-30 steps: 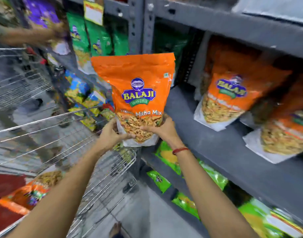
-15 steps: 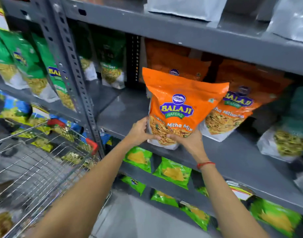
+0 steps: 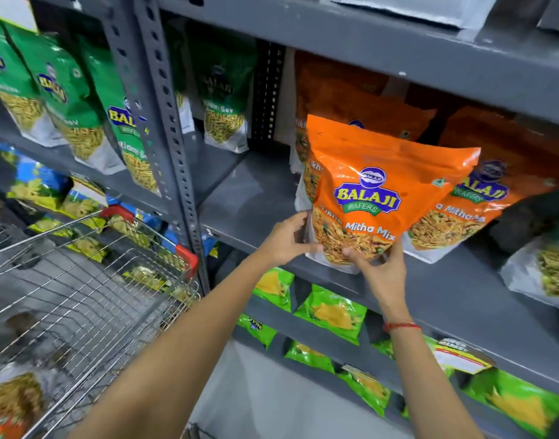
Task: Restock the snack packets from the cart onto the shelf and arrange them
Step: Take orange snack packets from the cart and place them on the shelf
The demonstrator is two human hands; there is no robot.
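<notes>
Both hands hold an orange Mitha Mix packet (image 3: 373, 191) upright at its bottom edge, its base on the front of the grey shelf (image 3: 246, 198). My left hand (image 3: 287, 239) grips the lower left corner and my right hand (image 3: 379, 267) the lower middle. More orange packets (image 3: 480, 198) stand right behind and to the right of it. The wire cart (image 3: 82, 296) sits at lower left, with another orange packet (image 3: 12, 407) in its near corner.
Green sev packets (image 3: 72, 99) fill the shelf bay to the left, past a perforated upright post (image 3: 157, 99). Small light-green packets (image 3: 332, 312) line the shelves below. A bare stretch of shelf lies left of the held packet.
The held packet has moved from over the cart, rightward and into the shelf bay, and now rests against the other orange packets. My view has turned toward the shelf.
</notes>
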